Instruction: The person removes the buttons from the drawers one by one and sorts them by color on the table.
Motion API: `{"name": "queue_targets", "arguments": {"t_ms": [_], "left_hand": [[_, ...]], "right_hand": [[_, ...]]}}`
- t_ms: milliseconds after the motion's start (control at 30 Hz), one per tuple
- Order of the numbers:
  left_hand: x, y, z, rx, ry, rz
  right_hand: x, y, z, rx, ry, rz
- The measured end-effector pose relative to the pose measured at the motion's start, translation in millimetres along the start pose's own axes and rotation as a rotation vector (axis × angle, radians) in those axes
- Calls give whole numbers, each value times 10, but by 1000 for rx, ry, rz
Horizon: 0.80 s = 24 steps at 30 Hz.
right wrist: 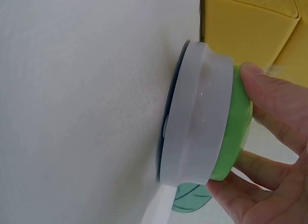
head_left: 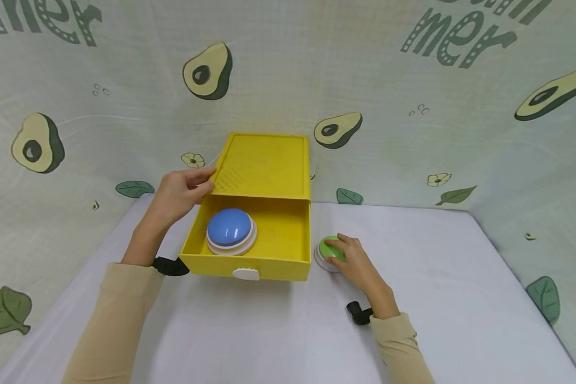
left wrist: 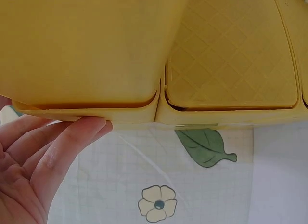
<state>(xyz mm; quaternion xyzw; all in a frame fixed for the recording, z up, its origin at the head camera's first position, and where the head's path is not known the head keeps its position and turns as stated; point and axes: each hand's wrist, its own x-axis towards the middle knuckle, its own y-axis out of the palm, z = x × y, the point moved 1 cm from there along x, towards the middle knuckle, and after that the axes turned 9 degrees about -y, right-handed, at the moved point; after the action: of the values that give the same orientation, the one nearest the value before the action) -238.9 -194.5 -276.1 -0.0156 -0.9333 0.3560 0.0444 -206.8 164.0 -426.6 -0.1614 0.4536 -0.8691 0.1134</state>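
In the head view a yellow drawer box (head_left: 271,165) stands at the back of the table with its drawer (head_left: 283,229) pulled out. Inside the drawer's left half lies a push button with a blue dome (head_left: 229,226) and white base. My left hand (head_left: 184,192) rests its fingertips against the left side of the box, near the front edge of the top. Right of the drawer, my right hand (head_left: 357,261) grips a smaller push button by its green dome (right wrist: 234,132), thumb on one side and fingers on the other. Its white base (right wrist: 197,118) is close against the tabletop.
A white knob (head_left: 246,274) sits on the drawer front. The white tabletop (head_left: 461,298) spreads to the right and in front. Behind it hangs a pale cloth (head_left: 278,74) printed with avocados and leaves. Black straps with camera mounts (head_left: 360,313) are on both wrists.
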Motion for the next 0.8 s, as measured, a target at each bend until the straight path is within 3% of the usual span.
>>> {"name": "queue_targets", "arguments": {"t_ms": [800], "left_hand": [[23, 15, 35, -7, 14, 1]], "right_hand": [[2, -19, 46, -5, 2, -5]]}}
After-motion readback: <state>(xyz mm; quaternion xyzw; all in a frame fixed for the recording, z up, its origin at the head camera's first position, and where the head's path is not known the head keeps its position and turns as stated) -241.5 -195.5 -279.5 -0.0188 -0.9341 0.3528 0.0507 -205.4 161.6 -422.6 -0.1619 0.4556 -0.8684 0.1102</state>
